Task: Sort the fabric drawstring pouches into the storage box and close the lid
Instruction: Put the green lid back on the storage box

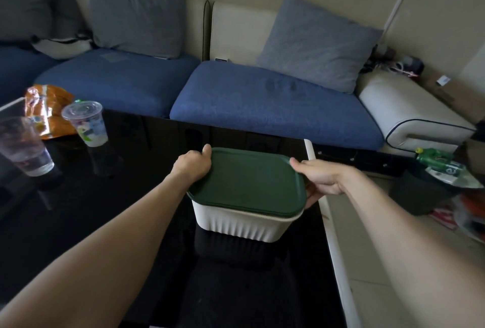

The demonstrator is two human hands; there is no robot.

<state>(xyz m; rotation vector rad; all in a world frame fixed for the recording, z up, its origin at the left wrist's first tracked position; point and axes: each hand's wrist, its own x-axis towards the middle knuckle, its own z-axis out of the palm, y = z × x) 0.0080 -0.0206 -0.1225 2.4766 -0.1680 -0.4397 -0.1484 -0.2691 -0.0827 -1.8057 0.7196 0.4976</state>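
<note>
A white ribbed storage box (244,225) stands on the glossy black table (91,222), near its right edge. A dark green lid (249,182) lies on top of the box. My left hand (193,165) grips the lid's far left corner, thumb on top. My right hand (319,178) grips the lid's right edge, fingers wrapped under the rim. No drawstring pouches show anywhere; the inside of the box is hidden by the lid.
Two clear plastic cups (86,123) (25,145) and an orange snack bag (49,107) sit at the table's left. A blue sofa (262,102) with grey cushions runs behind. A green bottle (438,161) and clutter lie on the floor at right.
</note>
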